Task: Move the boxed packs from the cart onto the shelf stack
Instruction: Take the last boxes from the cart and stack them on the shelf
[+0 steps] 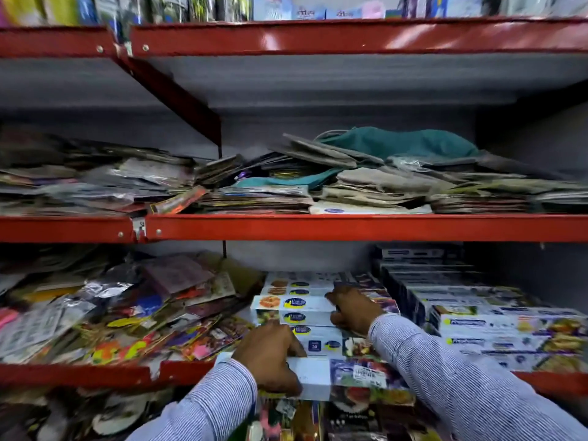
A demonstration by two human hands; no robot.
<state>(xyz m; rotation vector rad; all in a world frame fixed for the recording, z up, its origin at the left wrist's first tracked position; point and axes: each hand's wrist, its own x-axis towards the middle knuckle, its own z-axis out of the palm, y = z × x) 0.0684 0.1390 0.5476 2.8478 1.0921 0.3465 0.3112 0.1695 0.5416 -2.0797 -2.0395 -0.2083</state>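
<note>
So basically the whole frame is a red metal rack (pixel 350 226) with grey shelf boards, three levels showing. The top edge of the frame has blurry upright packets (pixel 305 9). The middle level is a mess of flat foil pouches (pixel 95 183) on the left and greyish flat packs (pixel 375 183) to the right of centre, with a teal cloth bag (pixel 397 143) slumped on top toward the upper right.

Lower level: the left side is a loose heap of colourful sachets (pixel 127 313) spilling right up against the shelf stack (pixel 296 302) of white boxed packs in the lower centre. On the lower right sits a bigger block of similar long boxes (pixel 496 316), packed tight beside that stack.

The boxed pack (pixel 343 375) being handled is at the bottom centre, lying flat at the front lip of the lower shelf, just in front of the stack. The left hand (pixel 270 361) has its fingers wrapped over the pack's left end, clamped on it. The right hand (pixel 354 308) rests on the stack itself, fingers spread and pressing on the top boxes. Both sleeves are striped blue and white. Below the shelf edge it's more printed packets (pixel 350 418), too blurry to read.
</note>
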